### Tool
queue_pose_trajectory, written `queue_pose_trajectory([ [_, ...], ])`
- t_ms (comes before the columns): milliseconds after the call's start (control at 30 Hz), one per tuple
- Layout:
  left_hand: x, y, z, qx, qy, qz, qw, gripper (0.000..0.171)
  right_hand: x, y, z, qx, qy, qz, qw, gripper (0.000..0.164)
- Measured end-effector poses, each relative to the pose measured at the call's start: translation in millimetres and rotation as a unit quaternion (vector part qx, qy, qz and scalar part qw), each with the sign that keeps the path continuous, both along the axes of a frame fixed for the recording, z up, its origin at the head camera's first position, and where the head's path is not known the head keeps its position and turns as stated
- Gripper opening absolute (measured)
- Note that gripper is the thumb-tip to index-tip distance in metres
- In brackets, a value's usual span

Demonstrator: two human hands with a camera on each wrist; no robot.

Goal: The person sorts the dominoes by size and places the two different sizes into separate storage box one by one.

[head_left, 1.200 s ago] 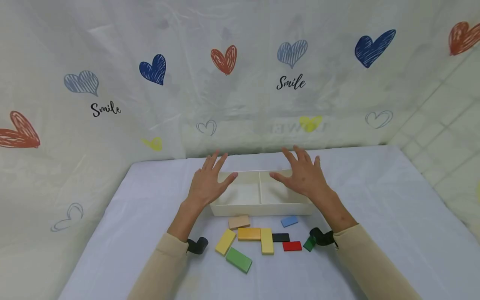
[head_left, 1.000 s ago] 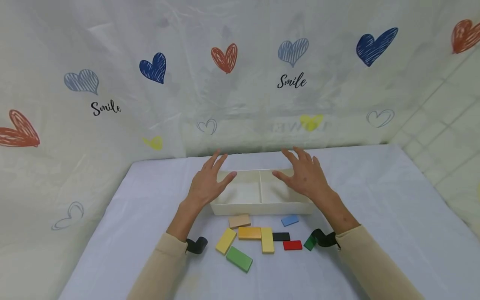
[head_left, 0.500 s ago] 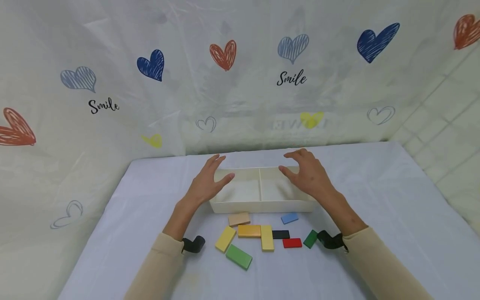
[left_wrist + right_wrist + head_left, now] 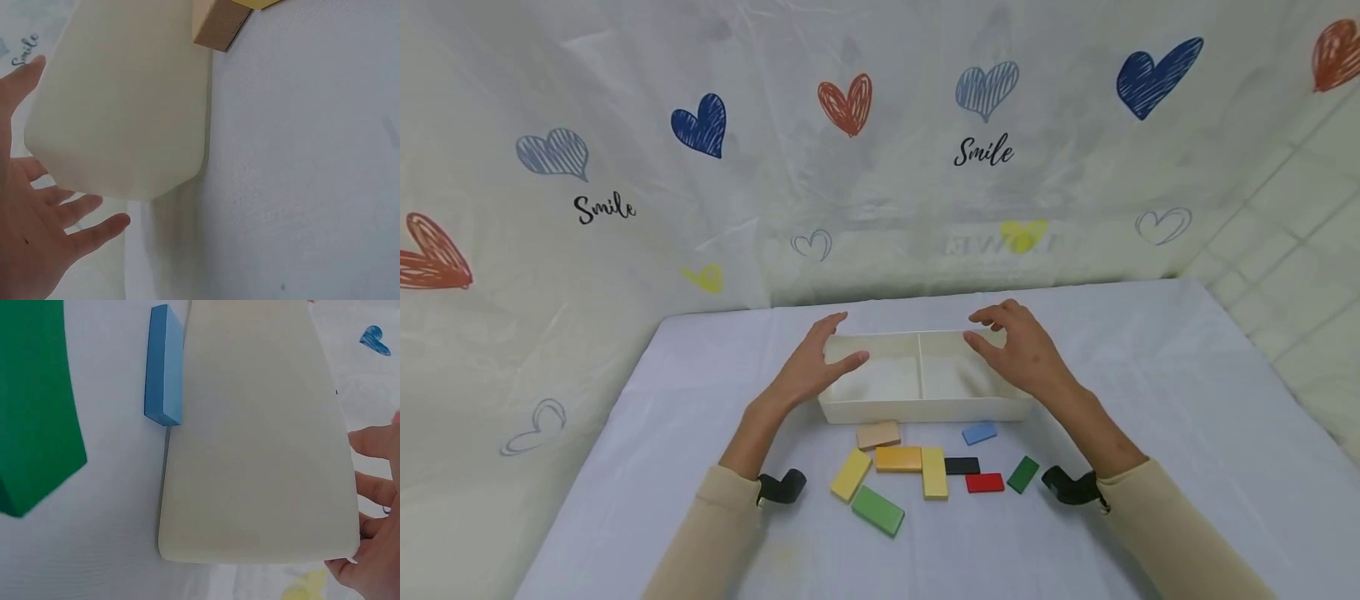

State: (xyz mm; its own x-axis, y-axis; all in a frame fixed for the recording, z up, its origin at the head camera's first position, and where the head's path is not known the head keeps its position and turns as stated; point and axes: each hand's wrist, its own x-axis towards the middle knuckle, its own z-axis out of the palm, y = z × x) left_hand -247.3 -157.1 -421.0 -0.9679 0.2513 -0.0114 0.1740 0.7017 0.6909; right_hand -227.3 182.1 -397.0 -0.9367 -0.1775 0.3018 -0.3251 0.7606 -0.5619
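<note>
A white two-compartment tray (image 4: 917, 408) sits on the table with both compartments empty. My left hand (image 4: 818, 357) hovers at its left end, fingers spread and relaxed; in the left wrist view the left hand (image 4: 44, 237) is just apart from the tray wall (image 4: 125, 106). My right hand (image 4: 1017, 348) hangs over the tray's right end with its fingers gently bent. In the right wrist view its fingers (image 4: 375, 487) lie close beside the tray (image 4: 262, 437); contact cannot be told. Neither hand holds anything.
Several flat blocks lie in front of the tray: tan (image 4: 878, 434), orange (image 4: 898, 458), two yellow (image 4: 851, 475), green (image 4: 877, 510), black (image 4: 962, 466), red (image 4: 984, 482), dark green (image 4: 1022, 473), blue (image 4: 979, 432). A heart-printed sheet hangs behind the table.
Both hands have sunk toward the tray's ends and their fingers have bent a little. My right wrist drew back, uncovering the dark green block.
</note>
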Motion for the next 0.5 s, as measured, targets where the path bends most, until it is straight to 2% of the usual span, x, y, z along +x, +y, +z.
queue_pose_trajectory([
  [500,1.8,-10.4,-1.9,0.021,-0.052,-0.014,0.9984,0.104,13.1,1.7,5.7,-0.035,-0.021,0.017,0.999,0.032],
])
